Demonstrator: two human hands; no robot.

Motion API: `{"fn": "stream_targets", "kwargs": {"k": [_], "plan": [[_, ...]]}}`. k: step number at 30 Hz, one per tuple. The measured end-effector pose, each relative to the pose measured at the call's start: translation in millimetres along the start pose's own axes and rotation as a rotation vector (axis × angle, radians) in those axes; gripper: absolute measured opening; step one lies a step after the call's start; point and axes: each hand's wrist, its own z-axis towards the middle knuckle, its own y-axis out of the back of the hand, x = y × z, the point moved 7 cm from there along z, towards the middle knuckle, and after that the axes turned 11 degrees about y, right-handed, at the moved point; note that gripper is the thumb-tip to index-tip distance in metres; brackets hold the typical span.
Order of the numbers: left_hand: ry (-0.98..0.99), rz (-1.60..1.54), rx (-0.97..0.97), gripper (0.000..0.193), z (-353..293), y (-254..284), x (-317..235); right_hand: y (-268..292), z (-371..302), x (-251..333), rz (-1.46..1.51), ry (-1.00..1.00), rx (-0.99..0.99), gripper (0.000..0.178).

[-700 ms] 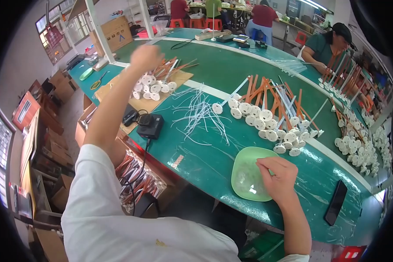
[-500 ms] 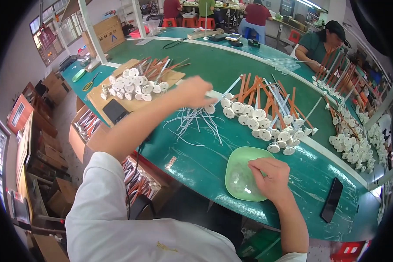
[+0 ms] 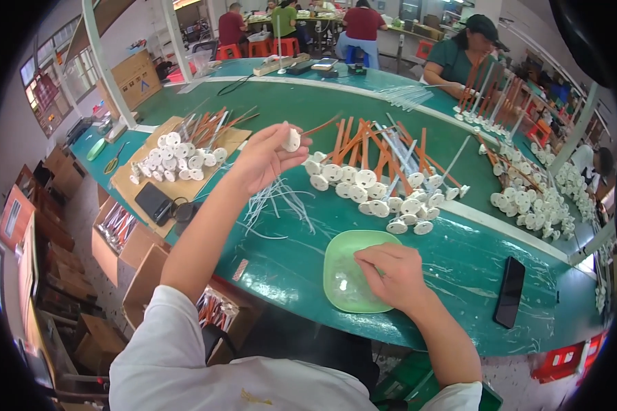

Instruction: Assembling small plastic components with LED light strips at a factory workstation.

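Note:
My left hand (image 3: 268, 156) is raised over the bench and grips a white disc-ended piece (image 3: 291, 141) with a thin brown strip pointing right. Just right of it lies a pile of white disc-ended pieces (image 3: 365, 179) with brown and clear strips. Below that hand, loose thin white strands (image 3: 275, 205) are spread on the green table. My right hand (image 3: 393, 272) is over a light green bowl (image 3: 331, 288), thumb and fingers pinched together. Small clear bits lie in the bowl; whatever those fingertips hold is too small to make out.
On the left, cardboard (image 3: 136, 186) carries another pile of disc-ended pieces and a black device (image 3: 154, 203). A phone (image 3: 509, 293) lies at right. Boxes of strips (image 3: 120, 229) stand below the table's left edge. Across the table, a co-worker (image 3: 459, 65) handles similar pieces.
My left hand came back from the pile's left end, and a disc-ended piece now shows in its fingers. My right hand stays pinched over the bowl. The whole view shifted.

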Motion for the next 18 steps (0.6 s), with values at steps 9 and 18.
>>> {"fn": "stream_targets", "kwargs": {"k": [9, 18], "plan": [[-0.105, -0.242, 0.154, 0.038, -9.0, -48.8, 22.1, -5.2, -0.1, -1.3, 0.001, -0.017, 0.017, 0.015], [0.027, -0.246, 0.233, 0.033, -26.1, -58.2, 53.4, -7.6, 1.5, 0.7, 0.015, -0.006, 0.058, 0.018]]}}
